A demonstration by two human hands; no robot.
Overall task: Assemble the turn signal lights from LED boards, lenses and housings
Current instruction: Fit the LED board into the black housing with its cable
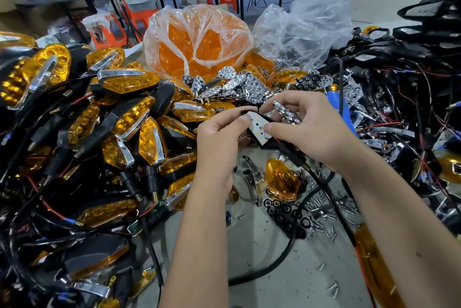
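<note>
Seemingly both hands (262, 130) gripping LED board (258, 129)

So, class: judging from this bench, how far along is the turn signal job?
Done: a heap of finished signals lies to the left. In hand: the left hand and right hand press a white LED board into a black housing; the right also holds a chrome reflector. Left: this unit has no lens yet, the bag of lenses looks full, and bare housings pile up to the right.
</note>
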